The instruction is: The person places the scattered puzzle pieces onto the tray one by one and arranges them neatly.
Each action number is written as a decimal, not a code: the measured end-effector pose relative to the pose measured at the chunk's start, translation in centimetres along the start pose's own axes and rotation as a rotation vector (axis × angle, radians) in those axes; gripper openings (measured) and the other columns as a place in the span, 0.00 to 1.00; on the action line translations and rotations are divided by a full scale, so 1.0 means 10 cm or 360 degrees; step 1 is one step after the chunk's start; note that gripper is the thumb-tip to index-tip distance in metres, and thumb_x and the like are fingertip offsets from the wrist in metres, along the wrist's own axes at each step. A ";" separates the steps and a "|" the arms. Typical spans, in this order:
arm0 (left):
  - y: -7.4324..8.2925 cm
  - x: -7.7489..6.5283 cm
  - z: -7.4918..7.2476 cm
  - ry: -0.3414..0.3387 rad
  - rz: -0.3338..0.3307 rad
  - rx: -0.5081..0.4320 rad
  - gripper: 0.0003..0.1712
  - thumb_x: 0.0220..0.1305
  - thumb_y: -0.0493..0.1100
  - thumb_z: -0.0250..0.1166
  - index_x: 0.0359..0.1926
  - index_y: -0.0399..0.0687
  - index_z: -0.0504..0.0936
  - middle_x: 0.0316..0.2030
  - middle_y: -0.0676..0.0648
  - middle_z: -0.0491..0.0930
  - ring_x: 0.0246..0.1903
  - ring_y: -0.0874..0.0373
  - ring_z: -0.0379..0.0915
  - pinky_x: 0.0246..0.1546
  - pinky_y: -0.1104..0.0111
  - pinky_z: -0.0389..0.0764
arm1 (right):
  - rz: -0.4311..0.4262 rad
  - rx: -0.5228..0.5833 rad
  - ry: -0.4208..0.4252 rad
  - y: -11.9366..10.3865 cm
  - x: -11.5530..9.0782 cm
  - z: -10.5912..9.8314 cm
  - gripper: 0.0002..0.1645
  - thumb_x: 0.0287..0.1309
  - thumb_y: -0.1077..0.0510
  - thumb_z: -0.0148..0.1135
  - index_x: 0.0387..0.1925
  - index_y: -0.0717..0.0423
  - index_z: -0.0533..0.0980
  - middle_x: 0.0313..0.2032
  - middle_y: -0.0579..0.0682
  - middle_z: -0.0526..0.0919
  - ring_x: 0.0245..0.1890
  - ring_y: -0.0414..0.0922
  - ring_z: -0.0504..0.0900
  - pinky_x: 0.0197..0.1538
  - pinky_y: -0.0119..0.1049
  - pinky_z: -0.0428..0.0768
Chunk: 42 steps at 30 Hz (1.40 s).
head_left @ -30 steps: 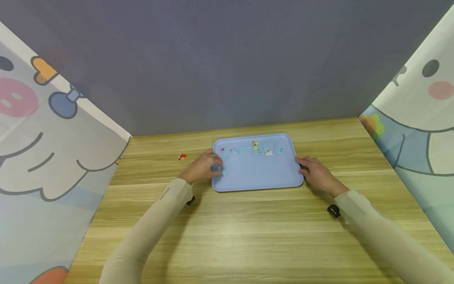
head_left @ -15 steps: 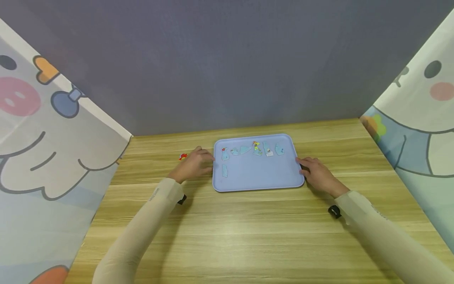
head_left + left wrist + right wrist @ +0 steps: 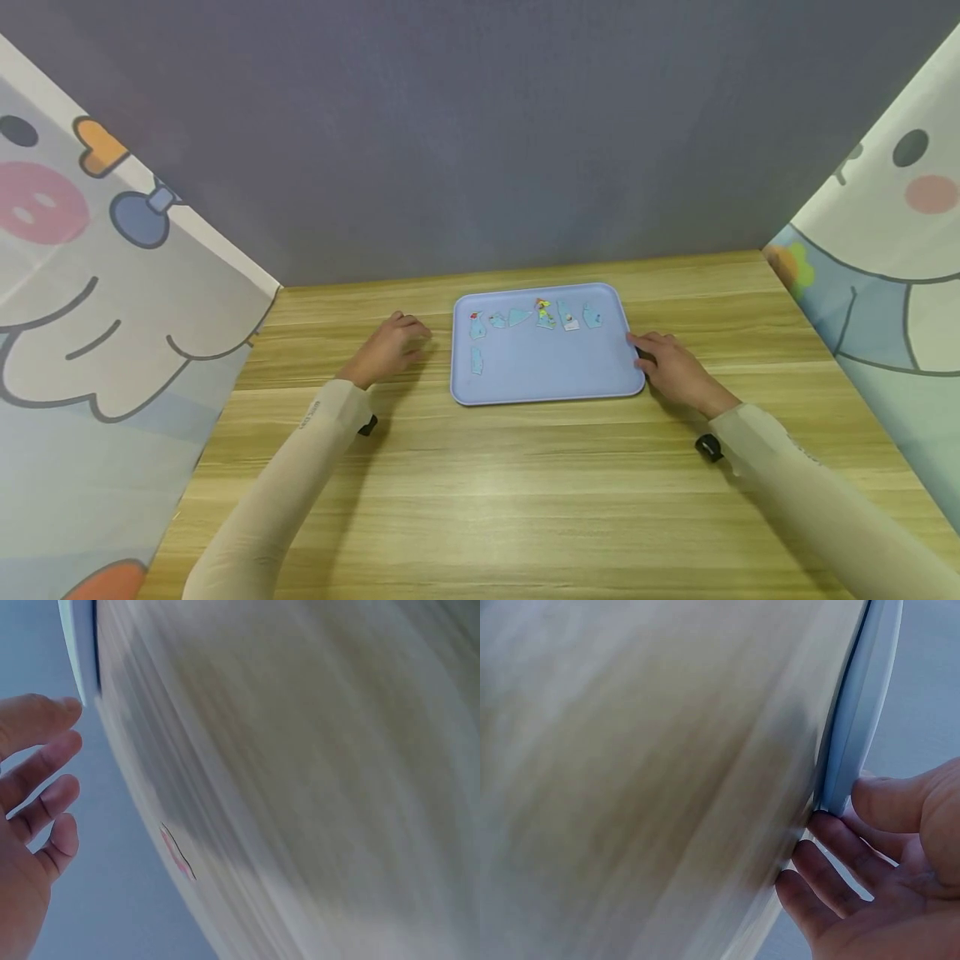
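Note:
A light blue tray [image 3: 551,367] lies on the table with several thin, cut picture pieces on it. Most form a row along its far side, among them a yellow-and-red piece [image 3: 545,314]; a pale blue piece [image 3: 477,361] lies below the row's left end. My left hand [image 3: 386,350] hovers left of the tray, holding nothing, fingers loosely bent. Thumb and fingers of my right hand [image 3: 675,372] hold the tray's right rim [image 3: 862,712]. A small reddish piece [image 3: 178,853] lies on the table near my left hand, hidden by it in the head view.
The wooden table [image 3: 525,492] reaches back to a grey upright panel [image 3: 480,142]. Cartoon-printed cloths stand on the left [image 3: 135,317] and right [image 3: 900,250]. A black wrist strap [image 3: 708,447] shows beneath the right sleeve.
My left hand has let go of the pale blue piece, which stays on the tray, and has moved left off the tray over the red piece. My right hand stays at the rim.

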<state>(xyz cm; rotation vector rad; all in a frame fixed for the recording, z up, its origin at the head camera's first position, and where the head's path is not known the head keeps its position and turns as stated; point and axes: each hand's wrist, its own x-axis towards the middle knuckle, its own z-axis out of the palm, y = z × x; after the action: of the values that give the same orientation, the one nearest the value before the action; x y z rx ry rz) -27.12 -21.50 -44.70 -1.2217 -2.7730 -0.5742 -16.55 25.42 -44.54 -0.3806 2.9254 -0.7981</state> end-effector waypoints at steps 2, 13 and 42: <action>-0.04 -0.03 0.00 0.0024 -0.0007 -0.0002 0.18 0.49 0.29 0.71 0.44 0.36 0.82 0.44 0.42 0.79 0.43 0.48 0.69 0.45 0.57 0.71 | 0.0000 -0.0001 0.0004 -0.01 0.00 0.00 0.28 0.63 0.68 0.54 0.63 0.71 0.63 0.54 0.66 0.71 0.52 0.62 0.68 0.54 0.58 0.66; -0.19 -0.18 -0.07 -0.0047 -0.0208 -0.0004 0.23 0.51 0.27 0.68 0.51 0.35 0.79 0.50 0.40 0.77 0.44 0.47 0.67 0.47 0.55 0.68 | 0.0015 -0.0001 -0.0007 0.02 -0.01 0.00 0.28 0.63 0.67 0.53 0.64 0.71 0.62 0.55 0.67 0.70 0.53 0.63 0.67 0.55 0.59 0.65; -0.34 -0.24 -0.13 -0.0131 -0.0633 0.0111 0.20 0.58 0.33 0.66 0.52 0.37 0.78 0.45 0.36 0.77 0.42 0.40 0.66 0.45 0.48 0.68 | -0.0015 -0.0010 0.0009 -0.03 0.00 -0.01 0.28 0.62 0.68 0.55 0.63 0.72 0.63 0.54 0.67 0.71 0.52 0.64 0.67 0.54 0.59 0.65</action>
<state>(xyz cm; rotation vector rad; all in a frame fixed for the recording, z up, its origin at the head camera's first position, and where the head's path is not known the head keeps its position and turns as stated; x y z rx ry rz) -28.06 -25.71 -44.98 -0.6953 -3.0963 -0.4507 -16.51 25.26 -44.28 -0.3933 2.9340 -0.7926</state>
